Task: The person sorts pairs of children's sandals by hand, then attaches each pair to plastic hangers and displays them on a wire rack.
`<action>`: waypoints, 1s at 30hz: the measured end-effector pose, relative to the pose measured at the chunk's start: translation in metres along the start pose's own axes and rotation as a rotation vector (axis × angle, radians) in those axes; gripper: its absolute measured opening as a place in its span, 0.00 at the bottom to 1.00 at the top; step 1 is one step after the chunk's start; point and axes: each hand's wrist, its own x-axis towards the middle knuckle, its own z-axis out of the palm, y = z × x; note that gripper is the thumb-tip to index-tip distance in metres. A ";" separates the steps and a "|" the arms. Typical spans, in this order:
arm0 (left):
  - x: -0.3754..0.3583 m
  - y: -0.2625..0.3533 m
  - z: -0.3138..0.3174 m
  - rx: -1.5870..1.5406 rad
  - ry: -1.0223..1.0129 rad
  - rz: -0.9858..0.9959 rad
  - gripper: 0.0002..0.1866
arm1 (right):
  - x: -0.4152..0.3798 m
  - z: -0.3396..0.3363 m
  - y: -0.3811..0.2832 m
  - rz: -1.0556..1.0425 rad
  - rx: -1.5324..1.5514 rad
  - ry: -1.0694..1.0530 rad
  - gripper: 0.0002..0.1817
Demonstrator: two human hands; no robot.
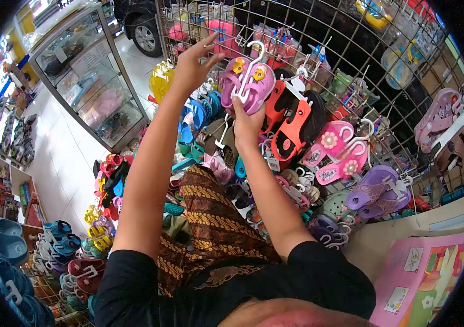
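Observation:
My right hand [248, 124] grips a pair of pink child's sandals [263, 94] from below, with the thumb on their front. Small yellow figures decorate the straps, and a white plastic hanger [255, 54] joins the pair, its hook pointing up. To the left, my left hand [195, 64] is raised with its fingers apart and nothing in it, close to the wire grid rack [292, 11]. Black-and-orange sandals [292, 128] hang just right of the held pair. Blue sandals [202, 109] hang below my left hand.
Pink flower sandals [330, 140] and purple sandals [382, 193] hang at the right. A glass display case [93, 71] stands at the left on the white tiled floor [60, 147]. More footwear hangs low on the left, and a car wheel [145, 37] shows behind.

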 end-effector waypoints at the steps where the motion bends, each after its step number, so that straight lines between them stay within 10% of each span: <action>1: 0.006 -0.001 0.001 0.067 -0.018 0.056 0.19 | -0.002 -0.002 0.000 0.025 -0.014 0.011 0.31; 13: 0.033 0.027 -0.008 0.013 0.033 -0.233 0.15 | -0.018 -0.012 -0.011 0.006 -0.052 -0.022 0.28; 30: 0.041 -0.002 0.040 -0.861 0.481 -0.513 0.18 | -0.025 -0.011 -0.004 0.038 -0.039 -0.042 0.31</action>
